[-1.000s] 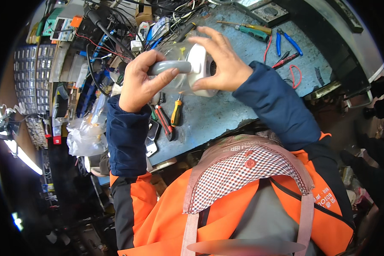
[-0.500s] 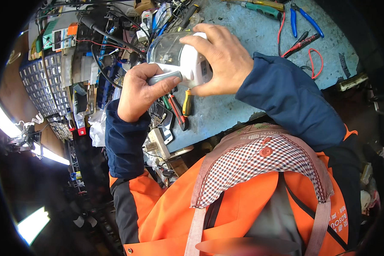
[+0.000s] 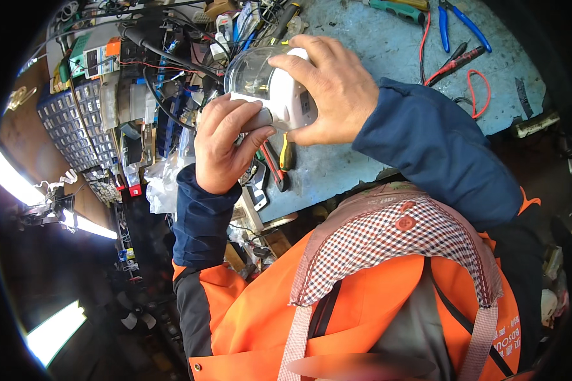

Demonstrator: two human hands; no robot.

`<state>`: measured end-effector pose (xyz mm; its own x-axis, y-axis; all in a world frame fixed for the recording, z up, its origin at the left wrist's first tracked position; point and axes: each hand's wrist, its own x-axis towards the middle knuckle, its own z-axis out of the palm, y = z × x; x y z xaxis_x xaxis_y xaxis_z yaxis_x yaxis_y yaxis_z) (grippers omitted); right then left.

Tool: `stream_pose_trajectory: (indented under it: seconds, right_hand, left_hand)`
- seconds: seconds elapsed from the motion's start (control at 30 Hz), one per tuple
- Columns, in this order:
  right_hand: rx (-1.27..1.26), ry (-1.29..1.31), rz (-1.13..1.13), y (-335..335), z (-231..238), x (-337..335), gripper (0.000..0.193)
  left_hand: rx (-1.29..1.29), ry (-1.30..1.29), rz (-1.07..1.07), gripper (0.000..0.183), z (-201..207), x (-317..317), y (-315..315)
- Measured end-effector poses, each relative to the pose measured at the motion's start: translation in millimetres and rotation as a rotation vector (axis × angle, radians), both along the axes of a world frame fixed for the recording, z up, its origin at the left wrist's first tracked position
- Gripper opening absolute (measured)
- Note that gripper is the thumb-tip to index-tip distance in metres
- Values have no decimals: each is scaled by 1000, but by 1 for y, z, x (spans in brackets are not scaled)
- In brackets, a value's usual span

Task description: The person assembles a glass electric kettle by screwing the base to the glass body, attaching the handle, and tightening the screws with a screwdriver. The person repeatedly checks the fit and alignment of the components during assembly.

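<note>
Both hands hold a clear rounded jar point(image 3: 248, 71) with a white base and a grey handle, tipped on its side above the bench. My right hand point(image 3: 340, 89) spans the white base point(image 3: 300, 105), its thumb below and fingers over the top. Around the grey handle point(image 3: 258, 120) my left hand point(image 3: 227, 146) is closed, its thumb underneath and its fingers on top. Part of the jar's near side is hidden by the fingers. Just under it lie a yellow-handled screwdriver point(image 3: 286, 155) and a red-handled tool point(image 3: 273, 166).
On the blue bench top point(image 3: 388, 57) are blue-handled pliers point(image 3: 446, 28), red and black test leads point(image 3: 454, 65) and a green-handled screwdriver point(image 3: 395, 9). Tangled cables and parts crowd the left, beside a small-parts drawer cabinet point(image 3: 76, 120). A phone-like device point(image 3: 259, 199) lies near the bench edge.
My left hand has shifted its grip on the handle: the fingers now wrap over its top, where the thumb lay along it before. The right hand keeps its hold on the base.
</note>
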<state>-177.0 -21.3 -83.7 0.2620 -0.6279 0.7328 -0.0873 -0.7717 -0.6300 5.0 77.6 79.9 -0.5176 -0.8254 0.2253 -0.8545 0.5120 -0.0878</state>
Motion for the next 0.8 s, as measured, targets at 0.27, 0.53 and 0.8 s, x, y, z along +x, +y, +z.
stream_pose_trajectory:
  seconds: [0.27,0.53,0.8]
  right_hand:
    - [-12,20,10,2,-2,2,98]
    - [-11,16,8,2,-4,3,99]
    - [-28,17,21,4,-2,3,98]
  left_hand:
    - [-39,109,-46,43,-14,11,9]
    - [-85,79,240,36,-11,-16,19]
    - [243,181,508,26,11,-15,8]
